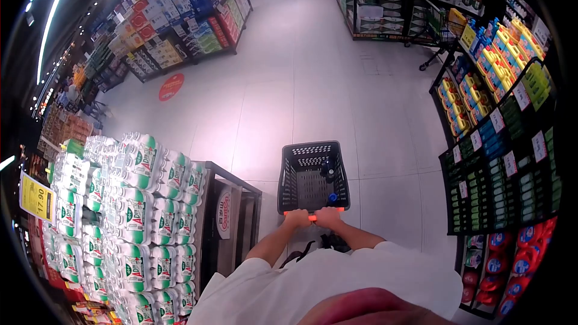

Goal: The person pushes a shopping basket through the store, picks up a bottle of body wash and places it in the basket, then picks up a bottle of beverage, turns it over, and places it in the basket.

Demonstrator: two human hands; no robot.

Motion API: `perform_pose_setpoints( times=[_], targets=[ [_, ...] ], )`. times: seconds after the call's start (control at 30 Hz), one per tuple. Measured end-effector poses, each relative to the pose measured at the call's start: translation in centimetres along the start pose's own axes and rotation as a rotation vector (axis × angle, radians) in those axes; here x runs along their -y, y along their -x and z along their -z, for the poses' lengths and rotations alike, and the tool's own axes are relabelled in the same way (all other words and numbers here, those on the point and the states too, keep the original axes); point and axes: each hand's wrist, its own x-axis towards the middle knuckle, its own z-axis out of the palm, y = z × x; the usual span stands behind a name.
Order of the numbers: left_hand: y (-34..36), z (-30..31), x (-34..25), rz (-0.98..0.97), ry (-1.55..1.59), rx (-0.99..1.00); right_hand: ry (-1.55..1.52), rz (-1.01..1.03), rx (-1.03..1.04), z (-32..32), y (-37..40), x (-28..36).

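Two bare hands are closed on the orange handle (312,218) of a small dark cart (284,183), the left hand (296,219) and the right hand (328,216) side by side near its middle. Their fingers curl over the handle, though how tightly they grip cannot be told. The cart stands on the pale floor (313,90), directly in front of the person's body.

The closest hazard looks to be the display stand (257,197) just beside the cart on the left; drifting or swinging that way could catch its corner. A hard knock might also unsettle the tall pile of bottle packs (138,216) beyond it. With both hands set close together, the front could be harder to steer straight, since they would have little leverage for correcting a turn.

Inside the cart's slotted basket, a dark item (328,169) sits against the right side, and a blue-topped item (333,197) lies nearer the handle, in the right rear corner. Whether either stands upright cannot be told. Much of the basket floor is bare, so a sudden stop or sharp turn might slide or tip them.

On the right, racks hold yellow packs (500,75) above and red packs (496,262) lower down, well apart from the cart.
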Motion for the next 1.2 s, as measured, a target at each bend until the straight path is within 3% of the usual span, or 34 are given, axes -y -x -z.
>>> perform_pose_setpoints(
  times=[0.17, 0.6, 0.8, 1.2],
  targets=[
    [-3.2, 3.5, -0.5, 0.037, 0.040, 0.169, 0.015, 0.054, 0.044, 2.8, -3.8, -2.9],
    [-10.5, 9.8, 0.1, 0.094, 0.250, -0.052, 0.102, 0.204, 0.091, 9.3, -14.4, -8.9],
    [-14.4, 12.9, 1.7, 0.067, 0.307, -0.149, 0.197, 0.277, 0.223, 13.2, -20.7, -10.4],
    [-20.7, 20.5, 5.3, 0.251, 0.379, -0.280, 0.298, 0.395, 0.329, 19.0, -33.6, -11.1]
  ],
)
